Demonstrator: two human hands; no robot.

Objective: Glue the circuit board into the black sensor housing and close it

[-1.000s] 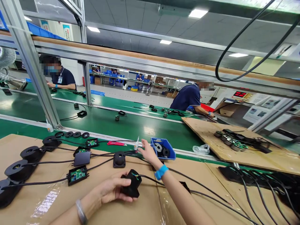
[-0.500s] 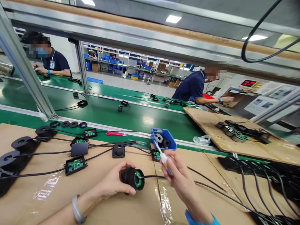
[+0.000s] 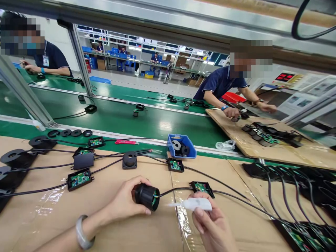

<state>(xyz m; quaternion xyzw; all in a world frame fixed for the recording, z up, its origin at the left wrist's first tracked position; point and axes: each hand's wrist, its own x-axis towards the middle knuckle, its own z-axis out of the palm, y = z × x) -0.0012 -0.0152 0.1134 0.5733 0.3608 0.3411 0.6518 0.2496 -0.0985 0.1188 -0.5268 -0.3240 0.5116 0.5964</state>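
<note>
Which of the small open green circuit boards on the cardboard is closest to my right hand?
The circuit board just above the right hand, beside the white tube. The other boards lie farther up or to the left.

Black housing [image 3: 146, 196], white tube [image 3: 195, 204], seemingly green inside.

Round housing [image 3: 147, 196] in left hand [image 3: 125, 202], left of tube [image 3: 195, 204] in right hand [image 3: 213, 226]; parts bin [image 3: 191, 151] behind both; conveyor belt [image 3: 126, 122] beyond the bin.
</note>
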